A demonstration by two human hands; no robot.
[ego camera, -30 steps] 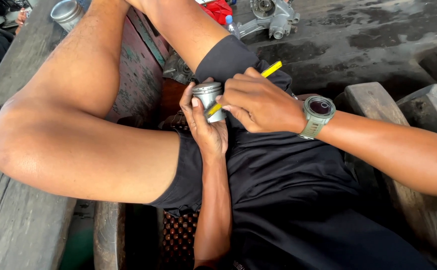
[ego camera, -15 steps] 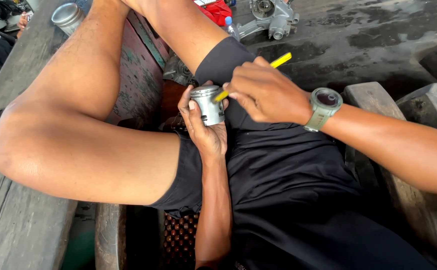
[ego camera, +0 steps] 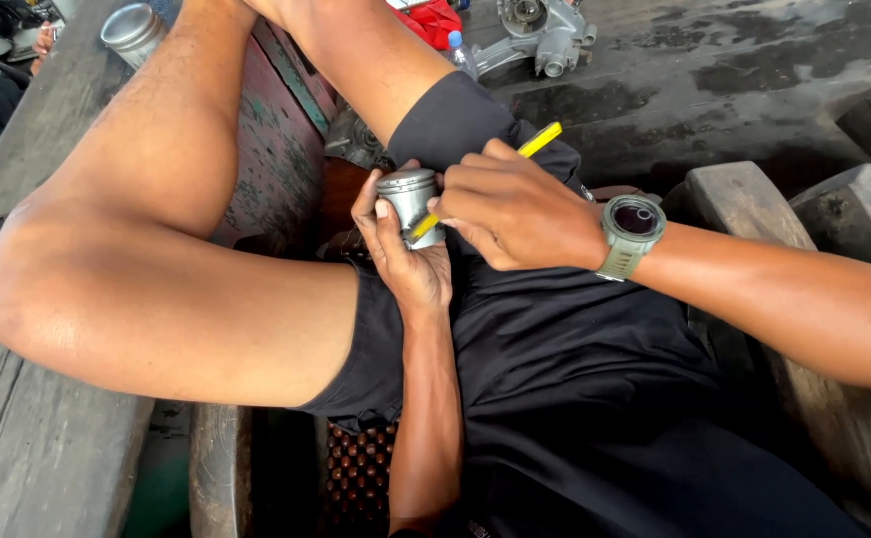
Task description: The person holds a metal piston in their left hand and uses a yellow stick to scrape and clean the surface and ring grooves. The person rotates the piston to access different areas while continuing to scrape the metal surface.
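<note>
My left hand [ego camera: 405,264] grips a small grey metal piston [ego camera: 407,195], upright, in front of my lap. My right hand [ego camera: 510,211], with a green watch on the wrist, holds a thin yellow tool [ego camera: 539,139] whose lower end lies against the piston's side. The tool's middle is hidden by my fingers. My bare left leg is bent across the left of the view, resting on a wooden bench [ego camera: 17,438].
A second metal cylinder [ego camera: 132,27] stands on the bench at the top left. A grey engine casing [ego camera: 540,35], a red object [ego camera: 433,20] and a small bottle lie on the dark floor ahead. Wooden seat parts [ego camera: 754,214] are at my right. Another person's dark clothing shows at far left.
My right hand lifted the yellow tool up to the piston's top edge, then brought it back down against the piston's side. My left hand kept its hold on the piston.
</note>
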